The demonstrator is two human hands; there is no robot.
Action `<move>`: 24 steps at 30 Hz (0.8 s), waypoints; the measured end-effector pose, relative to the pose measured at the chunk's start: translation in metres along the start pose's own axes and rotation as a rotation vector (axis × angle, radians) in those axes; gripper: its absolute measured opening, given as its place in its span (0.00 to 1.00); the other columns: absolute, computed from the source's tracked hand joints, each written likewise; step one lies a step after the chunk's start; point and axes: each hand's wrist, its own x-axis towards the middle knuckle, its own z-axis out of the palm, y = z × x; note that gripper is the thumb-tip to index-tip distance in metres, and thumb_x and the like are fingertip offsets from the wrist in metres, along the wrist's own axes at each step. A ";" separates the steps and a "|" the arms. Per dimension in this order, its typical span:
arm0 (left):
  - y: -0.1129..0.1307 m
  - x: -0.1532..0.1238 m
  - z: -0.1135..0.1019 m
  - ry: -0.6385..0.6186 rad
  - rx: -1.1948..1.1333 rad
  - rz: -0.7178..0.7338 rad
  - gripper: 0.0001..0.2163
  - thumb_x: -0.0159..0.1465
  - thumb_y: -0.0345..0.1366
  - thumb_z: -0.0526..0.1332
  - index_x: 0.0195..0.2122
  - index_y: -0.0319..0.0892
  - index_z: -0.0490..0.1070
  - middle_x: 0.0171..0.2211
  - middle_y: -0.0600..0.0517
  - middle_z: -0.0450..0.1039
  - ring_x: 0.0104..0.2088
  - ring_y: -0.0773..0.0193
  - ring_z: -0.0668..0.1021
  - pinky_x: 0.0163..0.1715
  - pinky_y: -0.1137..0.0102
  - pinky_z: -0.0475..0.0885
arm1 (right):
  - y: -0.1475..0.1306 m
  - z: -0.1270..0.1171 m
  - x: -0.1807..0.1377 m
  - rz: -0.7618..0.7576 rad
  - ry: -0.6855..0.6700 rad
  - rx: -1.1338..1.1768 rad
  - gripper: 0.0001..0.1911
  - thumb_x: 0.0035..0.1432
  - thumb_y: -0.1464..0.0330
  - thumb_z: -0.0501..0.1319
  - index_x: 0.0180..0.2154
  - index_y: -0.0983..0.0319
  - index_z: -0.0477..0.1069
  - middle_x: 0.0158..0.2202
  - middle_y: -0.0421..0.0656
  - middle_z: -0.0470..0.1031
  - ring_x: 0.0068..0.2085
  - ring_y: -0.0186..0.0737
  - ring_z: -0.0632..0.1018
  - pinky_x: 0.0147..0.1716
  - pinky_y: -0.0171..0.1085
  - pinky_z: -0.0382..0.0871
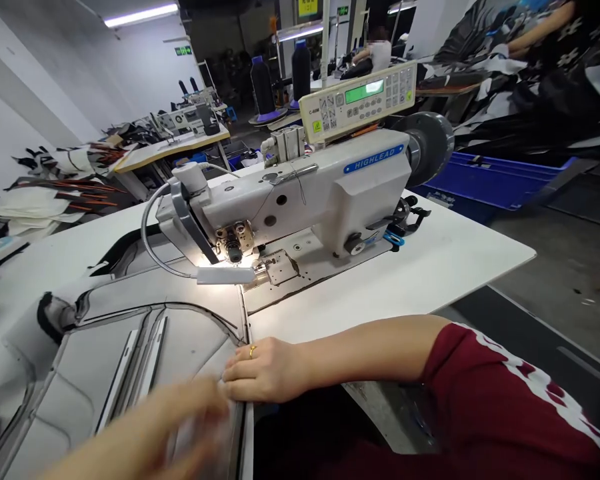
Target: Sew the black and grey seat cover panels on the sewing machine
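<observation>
A large grey padded fabric cover (200, 327) with dark seams lies across the left of the sewing table. Its right edge runs up to the needle area of the industrial sewing machine (310, 193), lit by a small lamp (225, 275). My right hand (267, 370), with a ring on one finger, presses on that edge near the table's front; its fingertips curl over the fabric. Smeared by motion, my left hand (190, 413) is just left of it, over the cover. Whether its fingers touch the fabric I cannot make out. Two pale strips (153, 353) lie along the cover.
A control panel (357, 100) sits atop the machine, with black thread cones (263, 87) behind. The white tabletop (460, 247) extends right. Beyond it stands a blue bin (500, 179). Fabric pieces (35, 203) are piled at left. Other people work in the background.
</observation>
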 end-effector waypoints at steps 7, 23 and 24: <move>-0.056 0.075 0.040 0.294 0.307 0.070 0.08 0.67 0.33 0.55 0.46 0.44 0.70 0.48 0.47 0.76 0.47 0.58 0.75 0.52 0.57 0.66 | -0.009 -0.021 0.002 -0.004 0.209 0.004 0.08 0.62 0.70 0.58 0.29 0.61 0.65 0.27 0.38 0.67 0.28 0.33 0.68 0.28 0.33 0.61; -0.059 0.062 0.033 0.162 0.332 0.130 0.07 0.68 0.37 0.56 0.43 0.46 0.72 0.53 0.49 0.75 0.48 0.59 0.75 0.54 0.57 0.60 | -0.027 -0.014 -0.010 -0.020 0.132 0.012 0.13 0.55 0.76 0.57 0.20 0.62 0.60 0.21 0.38 0.60 0.21 0.32 0.63 0.22 0.34 0.59; -0.058 0.063 0.034 0.169 0.338 0.131 0.07 0.68 0.37 0.56 0.44 0.47 0.72 0.53 0.49 0.75 0.48 0.60 0.75 0.54 0.57 0.60 | -0.028 -0.013 -0.011 -0.005 0.118 -0.004 0.13 0.54 0.76 0.57 0.20 0.62 0.60 0.21 0.38 0.60 0.21 0.32 0.64 0.22 0.35 0.59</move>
